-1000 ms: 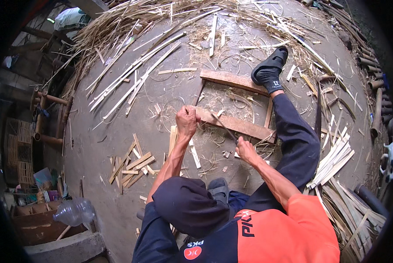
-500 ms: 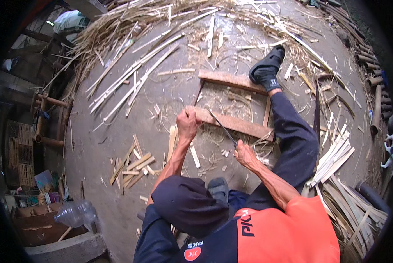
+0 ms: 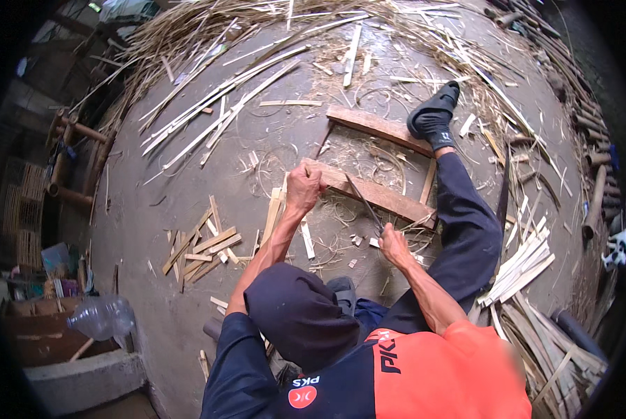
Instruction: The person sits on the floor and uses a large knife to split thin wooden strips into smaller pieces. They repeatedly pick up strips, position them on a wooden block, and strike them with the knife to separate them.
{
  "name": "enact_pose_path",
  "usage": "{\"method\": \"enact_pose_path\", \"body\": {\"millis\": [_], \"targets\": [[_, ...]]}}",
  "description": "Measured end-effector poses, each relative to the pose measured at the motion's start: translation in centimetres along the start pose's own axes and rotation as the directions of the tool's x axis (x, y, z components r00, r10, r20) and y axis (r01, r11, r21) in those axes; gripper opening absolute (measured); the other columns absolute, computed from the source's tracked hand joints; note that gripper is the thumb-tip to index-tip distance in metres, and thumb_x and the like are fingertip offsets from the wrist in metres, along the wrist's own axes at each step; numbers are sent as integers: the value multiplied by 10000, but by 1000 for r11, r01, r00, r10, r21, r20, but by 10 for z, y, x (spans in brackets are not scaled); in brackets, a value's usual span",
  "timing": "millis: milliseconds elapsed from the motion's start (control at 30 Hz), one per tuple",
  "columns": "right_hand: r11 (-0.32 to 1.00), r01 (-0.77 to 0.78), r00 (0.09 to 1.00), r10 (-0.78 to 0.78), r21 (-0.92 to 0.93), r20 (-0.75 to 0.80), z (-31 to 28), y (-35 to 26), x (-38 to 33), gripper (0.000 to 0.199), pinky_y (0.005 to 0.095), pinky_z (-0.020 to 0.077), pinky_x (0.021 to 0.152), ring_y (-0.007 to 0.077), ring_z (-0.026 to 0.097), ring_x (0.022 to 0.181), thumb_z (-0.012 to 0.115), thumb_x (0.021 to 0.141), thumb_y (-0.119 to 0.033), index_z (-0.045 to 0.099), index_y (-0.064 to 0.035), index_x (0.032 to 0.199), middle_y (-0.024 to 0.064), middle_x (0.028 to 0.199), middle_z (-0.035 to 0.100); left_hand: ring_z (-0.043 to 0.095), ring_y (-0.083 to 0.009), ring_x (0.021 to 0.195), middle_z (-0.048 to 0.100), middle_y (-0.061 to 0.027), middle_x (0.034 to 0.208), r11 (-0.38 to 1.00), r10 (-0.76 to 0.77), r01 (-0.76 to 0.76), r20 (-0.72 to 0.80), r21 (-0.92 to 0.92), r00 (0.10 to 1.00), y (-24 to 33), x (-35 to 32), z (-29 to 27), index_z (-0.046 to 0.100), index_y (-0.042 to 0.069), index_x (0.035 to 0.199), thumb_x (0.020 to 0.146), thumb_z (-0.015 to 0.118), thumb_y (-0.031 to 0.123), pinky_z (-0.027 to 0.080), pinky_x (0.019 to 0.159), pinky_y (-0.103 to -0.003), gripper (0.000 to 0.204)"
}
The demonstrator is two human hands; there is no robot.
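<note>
My left hand is closed in a fist at the left end of the near plank of a low wooden frame. What lies inside its fingers is hidden. In my right hand is the handle of a knife, its narrow dark blade slanting up and left across the near plank. My right foot, in a dark sock and sandal, rests against the right end of the far plank. Thin curled shavings lie inside and around the frame.
Short split sticks lie left of my left forearm. Long pale strips spread beyond it. Bundled strips lie by my right leg, near a dark curved blade. A clear plastic jug stands at lower left.
The whole view has shifted slightly. The knife tip sits a little farther right along the near plank, away from my left hand. Both hands keep their grip.
</note>
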State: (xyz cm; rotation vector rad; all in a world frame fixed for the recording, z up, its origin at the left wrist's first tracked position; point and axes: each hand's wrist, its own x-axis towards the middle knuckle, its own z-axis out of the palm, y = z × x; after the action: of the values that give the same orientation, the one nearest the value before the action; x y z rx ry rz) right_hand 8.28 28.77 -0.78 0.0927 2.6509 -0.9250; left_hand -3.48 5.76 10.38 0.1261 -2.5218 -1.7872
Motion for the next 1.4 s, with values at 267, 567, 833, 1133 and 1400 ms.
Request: {"method": "enact_pose_path", "body": {"millis": [267, 567, 833, 1133, 1400], "targets": [[984, 51, 998, -58, 170, 39, 34, 62, 15, 175, 334, 389, 384, 175, 482, 435, 516, 825, -110, 403, -8, 910, 81, 594, 466, 584, -186, 594, 589, -104, 717, 704, -328, 66, -241, -707, 913, -108, -107, -125, 453, 58, 776, 925, 399, 241, 450, 512, -258, 242], [963, -43, 989, 4, 267, 145, 13, 10, -7, 144, 317, 386, 359, 168, 481, 407, 497, 829, -100, 405, -4, 884, 91, 596, 486, 590, -329, 750, 598, -150, 865, 632, -304, 652, -641, 419, 705, -223, -196, -160, 540, 3, 959, 782, 602, 290, 460, 718, -447, 344], [995, 63, 993, -54, -78, 109, -11, -17, -18, 247, 425, 409, 473, 298, 566, 561, 524, 830, -141, 402, 52, 922, 194, 663, 540, 567, -387, 882, 582, -224, 931, 651, -379, 491, -313, 579, 871, -229, -158, -129, 561, -7, 960, 775, 545, 87, 453, 791, -438, 208], [885, -257, 953, 164, 389, 255, -5, -23, -15, 241, 348, 421, 380, 194, 507, 443, 515, 831, -136, 386, 12, 971, 95, 606, 482, 571, -129, 633, 632, -100, 706, 967, -120, 147, -139, 207, 983, -51, -101, -105, 644, 21, 914, 761, 539, 142, 454, 602, -275, 221], [942, -123, 982, 70, 312, 175, -3, -19, -26, 261, 341, 435, 377, 195, 513, 433, 537, 817, -151, 385, 4, 963, 112, 611, 508, 552, -163, 693, 617, -100, 836, 829, -518, 560, 368, -7, 772, -28, -40, -83, 608, -52, 1007, 753, 526, 170, 457, 681, -292, 348]]}}
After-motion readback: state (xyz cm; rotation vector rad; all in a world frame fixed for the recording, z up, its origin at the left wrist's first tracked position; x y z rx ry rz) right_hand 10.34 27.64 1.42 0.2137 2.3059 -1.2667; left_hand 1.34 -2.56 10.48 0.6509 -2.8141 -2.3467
